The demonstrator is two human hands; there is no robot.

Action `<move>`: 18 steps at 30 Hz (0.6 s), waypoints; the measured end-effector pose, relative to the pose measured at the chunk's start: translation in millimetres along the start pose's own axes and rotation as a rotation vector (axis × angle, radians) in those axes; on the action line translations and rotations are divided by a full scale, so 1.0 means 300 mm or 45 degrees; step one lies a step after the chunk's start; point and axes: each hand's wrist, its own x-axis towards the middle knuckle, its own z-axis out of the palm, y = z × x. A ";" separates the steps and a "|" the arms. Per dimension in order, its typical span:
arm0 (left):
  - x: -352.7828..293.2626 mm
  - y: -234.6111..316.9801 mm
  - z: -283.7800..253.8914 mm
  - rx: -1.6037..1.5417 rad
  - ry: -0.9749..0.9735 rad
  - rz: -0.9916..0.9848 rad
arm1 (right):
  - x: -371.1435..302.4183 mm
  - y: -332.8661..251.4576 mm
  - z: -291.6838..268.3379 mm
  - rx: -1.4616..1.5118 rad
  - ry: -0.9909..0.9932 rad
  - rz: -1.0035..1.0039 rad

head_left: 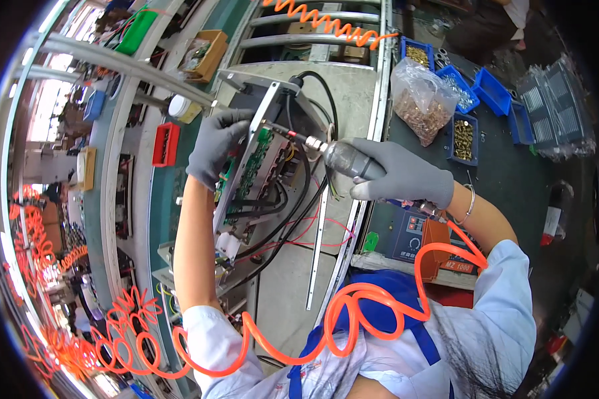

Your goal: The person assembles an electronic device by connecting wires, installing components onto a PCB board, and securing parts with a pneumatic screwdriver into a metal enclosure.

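Observation:
My right hand (409, 174), in a grey glove, grips a dark pneumatic screwdriver (353, 161) lying roughly level. Its bit reaches left to the upper part of a metal frame strip (263, 108) on an opened electrical unit. Across from it, my left hand (218, 145), gloved too, has its fingers curled against that strip's left side, close to the bit. Inside the unit are green circuit boards (249, 166) and thick black cables (303, 183). An orange coiled hose (469, 243) runs from the screwdriver's rear across my body. The screw point itself is too small to make out.
Blue bins (464, 138) of screws and a clear bag of small fasteners (422, 106) stand on the right bench, with an orange-fronted box (436, 243) nearer me. Rollers (299, 40) lie ahead. At left are a red bin (165, 144) and a rail (123, 64).

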 end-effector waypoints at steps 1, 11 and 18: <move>-0.009 0.002 -0.012 -0.172 0.000 -0.093 | -0.005 -0.003 0.010 0.038 0.009 -0.011; -0.400 -0.080 -0.138 -0.762 0.164 -0.072 | -0.141 -0.022 0.312 0.065 -0.201 -0.034; -0.672 -0.134 -0.149 -0.277 0.177 -0.034 | -0.128 0.003 0.526 0.101 -0.223 -0.111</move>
